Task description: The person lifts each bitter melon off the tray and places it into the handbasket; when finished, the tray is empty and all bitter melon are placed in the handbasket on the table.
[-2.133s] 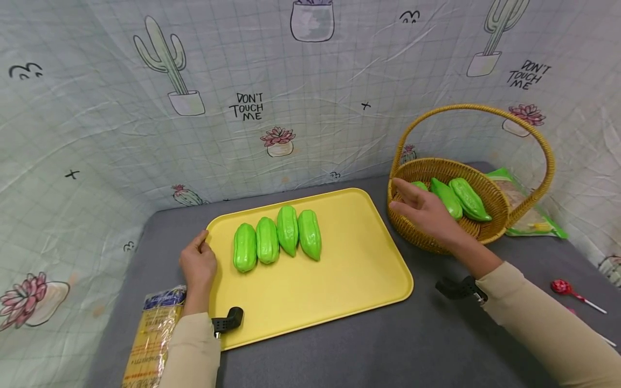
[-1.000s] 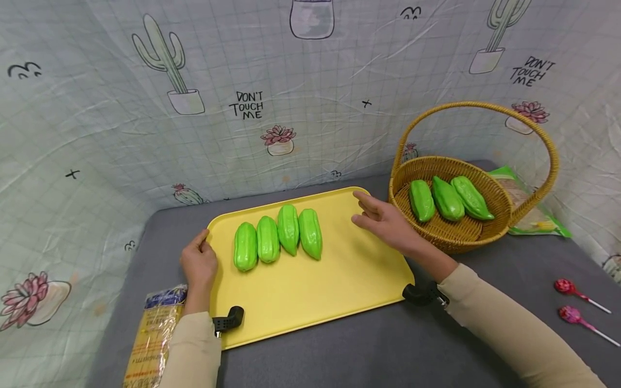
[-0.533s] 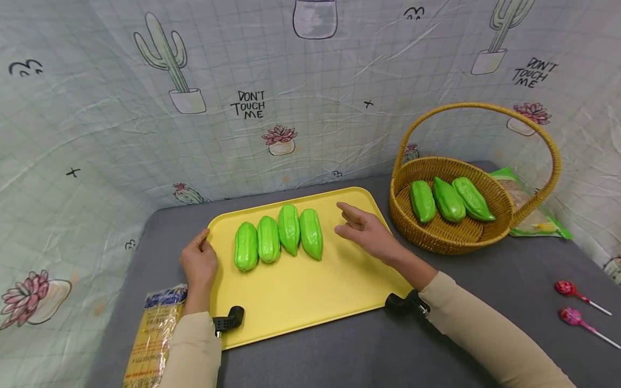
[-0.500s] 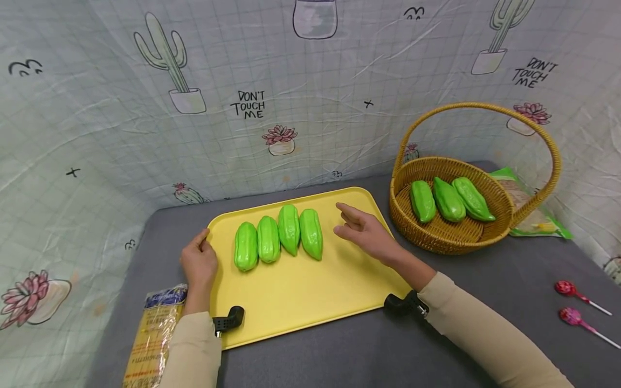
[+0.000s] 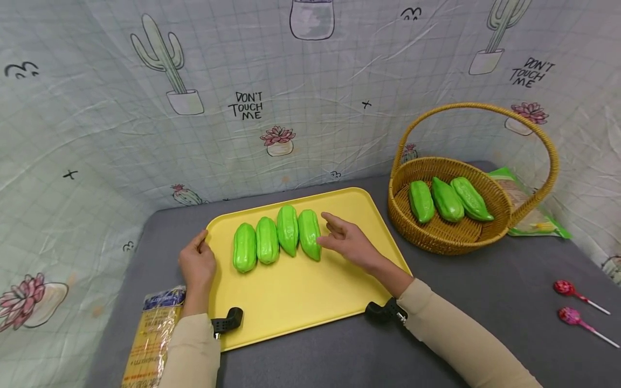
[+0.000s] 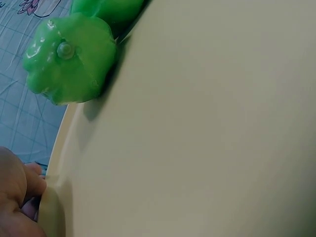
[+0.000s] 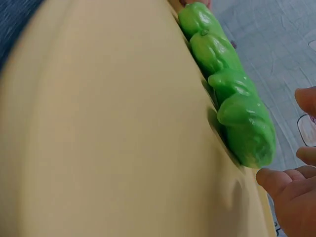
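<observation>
A yellow tray (image 5: pixel 301 296) lies on the table with several glossy green ridged gourds in a row, the rightmost one (image 5: pixel 309 234) with its pointed end toward me. My left hand (image 5: pixel 198 264) pinches the tray's left rim; in the left wrist view its fingers (image 6: pixel 19 190) are at the edge, partly out of frame. My right hand (image 5: pixel 350 245) is just right of the rightmost gourd, fingers extended and thumb apart, holding nothing. The right wrist view has its thumb close to that gourd (image 7: pixel 249 133); whether they touch I cannot tell. Three more gourds (image 5: pixel 447 199) lie in a wicker basket (image 5: pixel 436 241).
The basket's tall handle (image 5: pixel 550 161) arches up at the right. Behind it lies a green-edged bag (image 5: pixel 538 223). Two lollipops (image 5: pixel 568 316) are at the far right. A spaghetti packet (image 5: pixel 154 339) lies beside my left forearm. A printed cloth (image 5: pixel 315 75) hangs behind the table.
My right hand has moved left from over the basket, across the tray's right part, to beside the rightmost gourd. My left hand and the gourds have stayed in place.
</observation>
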Motion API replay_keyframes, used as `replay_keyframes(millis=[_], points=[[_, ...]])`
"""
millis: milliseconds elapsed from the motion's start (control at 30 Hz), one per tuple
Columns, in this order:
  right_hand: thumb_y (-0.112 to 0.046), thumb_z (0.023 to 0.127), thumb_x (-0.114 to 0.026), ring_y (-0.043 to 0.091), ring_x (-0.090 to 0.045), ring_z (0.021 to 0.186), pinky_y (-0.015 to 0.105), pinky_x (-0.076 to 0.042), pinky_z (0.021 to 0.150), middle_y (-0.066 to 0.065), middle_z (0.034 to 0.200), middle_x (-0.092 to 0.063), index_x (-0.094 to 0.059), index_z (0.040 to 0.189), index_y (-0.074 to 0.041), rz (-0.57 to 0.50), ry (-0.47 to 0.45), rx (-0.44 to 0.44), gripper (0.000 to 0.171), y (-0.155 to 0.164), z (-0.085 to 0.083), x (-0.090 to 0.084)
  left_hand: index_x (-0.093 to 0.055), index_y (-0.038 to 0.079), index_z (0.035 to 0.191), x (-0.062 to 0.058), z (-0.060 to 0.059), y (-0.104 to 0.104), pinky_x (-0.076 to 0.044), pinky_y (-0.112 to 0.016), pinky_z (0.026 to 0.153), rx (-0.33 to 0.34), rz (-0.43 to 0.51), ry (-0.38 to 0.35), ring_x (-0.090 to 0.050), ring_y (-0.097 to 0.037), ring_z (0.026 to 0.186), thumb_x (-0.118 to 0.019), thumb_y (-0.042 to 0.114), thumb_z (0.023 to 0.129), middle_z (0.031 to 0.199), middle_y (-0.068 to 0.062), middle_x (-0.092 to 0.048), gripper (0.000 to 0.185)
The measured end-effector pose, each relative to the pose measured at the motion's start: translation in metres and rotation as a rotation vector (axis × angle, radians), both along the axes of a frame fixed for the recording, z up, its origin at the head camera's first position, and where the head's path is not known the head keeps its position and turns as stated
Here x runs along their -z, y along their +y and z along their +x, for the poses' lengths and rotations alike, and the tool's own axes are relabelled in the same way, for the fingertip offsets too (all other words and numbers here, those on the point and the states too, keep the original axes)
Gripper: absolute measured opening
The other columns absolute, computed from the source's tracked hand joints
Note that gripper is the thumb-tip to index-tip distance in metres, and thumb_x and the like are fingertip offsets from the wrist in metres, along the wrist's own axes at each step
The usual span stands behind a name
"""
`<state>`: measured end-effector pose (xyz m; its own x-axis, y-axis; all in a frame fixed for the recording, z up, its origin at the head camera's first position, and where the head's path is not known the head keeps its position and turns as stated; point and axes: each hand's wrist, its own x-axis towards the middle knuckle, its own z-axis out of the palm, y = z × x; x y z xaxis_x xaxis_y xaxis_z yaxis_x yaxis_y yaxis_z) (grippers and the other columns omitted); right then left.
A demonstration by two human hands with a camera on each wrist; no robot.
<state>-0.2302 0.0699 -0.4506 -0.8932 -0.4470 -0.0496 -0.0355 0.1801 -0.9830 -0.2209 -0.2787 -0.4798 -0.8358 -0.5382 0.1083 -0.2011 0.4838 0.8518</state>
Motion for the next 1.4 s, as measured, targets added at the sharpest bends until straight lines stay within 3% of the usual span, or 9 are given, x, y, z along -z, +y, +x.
replay_keyframes(millis=[400, 1400], points=[[-0.017, 0.100, -0.065, 0.032, -0.020, 0.158, 0.046, -0.028, 0.126, 0.013, 0.171, -0.017, -0.020, 0.164, -0.007, -0.048, -0.014, 0.019, 0.078, -0.019, -0.002, 0.010, -0.061, 0.002, 0.141, -0.001, 0.002, 0.000, -0.044, -0.051, 0.115, -0.002, 0.004, -0.003, -0.049, -0.038, 0.142, -0.039, 0.003, 0.106, 0.148, -0.020, -0.056, 0.042], [-0.016, 0.098, -0.069, 0.026, -0.020, 0.159, 0.043, -0.029, 0.127, 0.011, 0.172, -0.016, -0.017, 0.165, -0.009, -0.015, -0.030, 0.046, 0.085, -0.032, -0.014, 0.013, -0.060, 0.002, 0.142, 0.002, 0.000, -0.001, -0.042, -0.051, 0.117, 0.005, 0.027, -0.007, -0.047, -0.037, 0.144, -0.040, 0.004, 0.107, 0.149, -0.020, -0.055, 0.041]])
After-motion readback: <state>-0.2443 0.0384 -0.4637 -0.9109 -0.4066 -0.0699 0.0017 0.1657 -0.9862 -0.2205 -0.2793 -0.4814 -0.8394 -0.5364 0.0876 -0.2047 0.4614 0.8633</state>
